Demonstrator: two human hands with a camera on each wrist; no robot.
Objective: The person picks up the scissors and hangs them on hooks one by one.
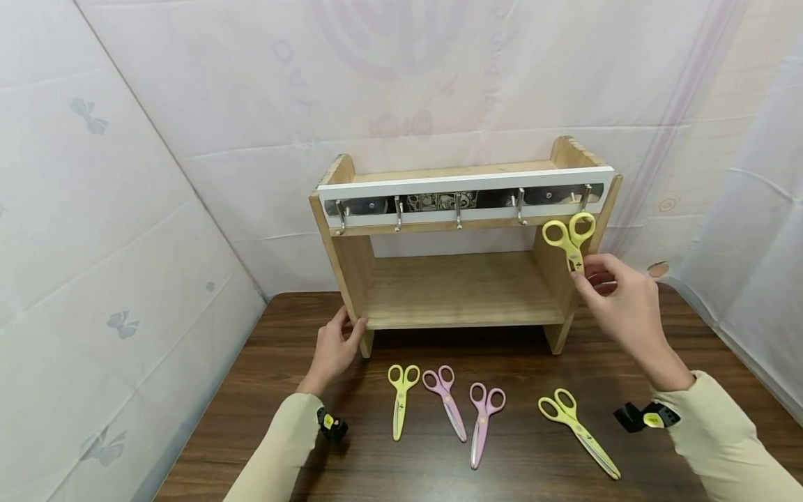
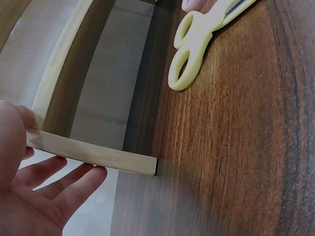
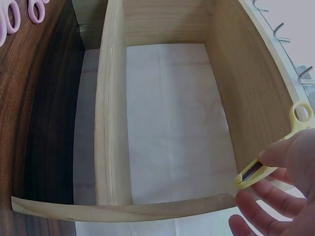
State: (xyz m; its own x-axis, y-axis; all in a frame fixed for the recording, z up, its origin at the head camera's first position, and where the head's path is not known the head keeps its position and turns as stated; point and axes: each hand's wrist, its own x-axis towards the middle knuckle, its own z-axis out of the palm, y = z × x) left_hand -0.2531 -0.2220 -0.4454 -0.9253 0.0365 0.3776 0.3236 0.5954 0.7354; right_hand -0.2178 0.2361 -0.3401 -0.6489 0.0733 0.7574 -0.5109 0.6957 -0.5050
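Observation:
My right hand pinches a pair of yellow scissors by the blade end, handle loops upward. One loop overlaps the lower end of the rightmost metal hook in the head view. In the right wrist view, the thumb and fingers are around the covered blades of the scissors. The left hand grips the lower left side panel of a wooden shelf. Its fingers lie along the outer side of that panel in the left wrist view, with the thumb at the front.
A white rail with several hooks crosses the shelf's top front. Before the shelf on the dark wooden table lie yellow scissors, pink scissors, more pink scissors and another yellow pair. Pale cloth hangs behind.

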